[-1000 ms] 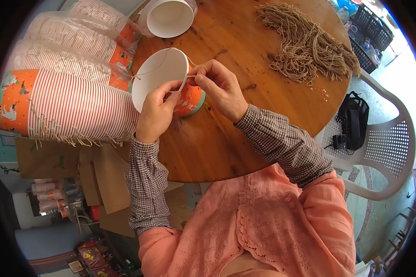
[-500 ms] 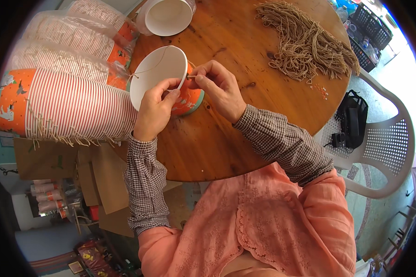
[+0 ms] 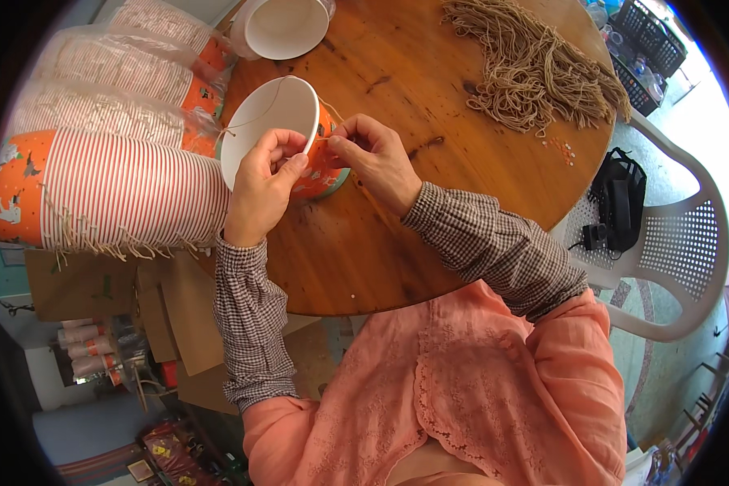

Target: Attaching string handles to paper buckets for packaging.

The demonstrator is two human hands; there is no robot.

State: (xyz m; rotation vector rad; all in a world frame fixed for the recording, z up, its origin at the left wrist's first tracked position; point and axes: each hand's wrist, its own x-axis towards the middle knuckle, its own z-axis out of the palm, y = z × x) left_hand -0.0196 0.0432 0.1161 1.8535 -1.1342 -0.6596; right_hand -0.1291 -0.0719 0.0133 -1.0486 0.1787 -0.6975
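A paper bucket [image 3: 251,113], white inside and orange with a printed pattern outside, lies tilted on its side on the round wooden table, its mouth facing left. My left hand [image 3: 259,190] is closed on the near part of its rim, thumb outside. With thumb and index finger pressed together, my right hand [image 3: 383,164] pinches a thin tan cord [image 3: 330,108] close against the bucket's outer wall. The cord runs across the mouth and through the rim on the left side. My fingertips hide where its end meets the wall.
A long stack of striped buckets [image 3: 138,186] with cord ends lies at the left, beside plastic-wrapped stacks [image 3: 97,105]. Farther back stands another white bucket [image 3: 287,28]. A bundle of tan cords [image 3: 535,69] lies far right. A white plastic chair [image 3: 676,243] holds a black bag [image 3: 621,198].
Both hands and the bucket have shifted slightly left in the view. My right hand has drawn a little away from the rim, still pinching the cord.
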